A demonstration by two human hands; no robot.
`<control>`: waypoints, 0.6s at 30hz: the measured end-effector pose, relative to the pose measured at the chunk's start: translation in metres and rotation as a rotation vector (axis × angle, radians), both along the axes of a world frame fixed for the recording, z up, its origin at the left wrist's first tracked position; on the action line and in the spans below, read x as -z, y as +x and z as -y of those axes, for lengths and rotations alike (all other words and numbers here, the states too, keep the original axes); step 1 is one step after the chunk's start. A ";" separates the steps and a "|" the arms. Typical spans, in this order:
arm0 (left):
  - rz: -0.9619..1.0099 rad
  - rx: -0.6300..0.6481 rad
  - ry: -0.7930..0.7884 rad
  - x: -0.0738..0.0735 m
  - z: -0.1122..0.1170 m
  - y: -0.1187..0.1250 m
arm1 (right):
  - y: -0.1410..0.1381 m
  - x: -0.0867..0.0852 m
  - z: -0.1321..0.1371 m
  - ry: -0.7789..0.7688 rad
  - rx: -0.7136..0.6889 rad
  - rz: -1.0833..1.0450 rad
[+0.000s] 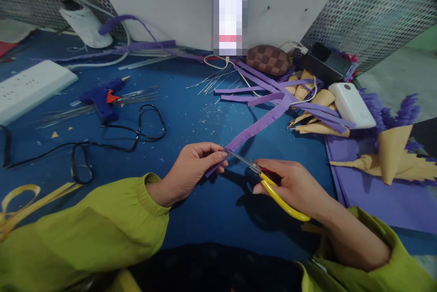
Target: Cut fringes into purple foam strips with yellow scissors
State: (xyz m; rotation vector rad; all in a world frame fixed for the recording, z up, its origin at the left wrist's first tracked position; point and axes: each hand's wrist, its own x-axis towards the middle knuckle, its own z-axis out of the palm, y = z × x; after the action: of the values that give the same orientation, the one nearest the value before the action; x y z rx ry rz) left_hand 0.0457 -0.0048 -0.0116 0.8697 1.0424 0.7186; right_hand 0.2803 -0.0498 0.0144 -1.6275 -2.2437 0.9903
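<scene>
A long purple paper strip with fine cuts along it runs from the middle of the table toward the pile at the right. My left hand pinches its near end between thumb and fingers, and a short tail of the strip pokes out below. My right hand is closed around yellow-handled scissors. Their metal blades reach left to the strip, right beside my left fingertips. Whether the blades are parted there is too small to tell. More purple strips lie behind, at the far end of the held one.
At the left lie a blue glue gun, its black cord, thin wires and a white power strip. A phone leans on the back wall. Right are a white power bank, paper-wrapped purple flowers and purple sheets.
</scene>
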 end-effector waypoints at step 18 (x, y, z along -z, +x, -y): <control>0.089 -0.038 -0.016 0.004 0.000 0.000 | 0.000 0.009 0.002 0.277 -0.056 0.169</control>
State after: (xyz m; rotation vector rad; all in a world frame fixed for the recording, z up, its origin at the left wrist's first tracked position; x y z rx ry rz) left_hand 0.0461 -0.0049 -0.0158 0.7993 0.9856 0.7731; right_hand 0.2806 -0.0520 0.0053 -1.5846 -2.4178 0.5383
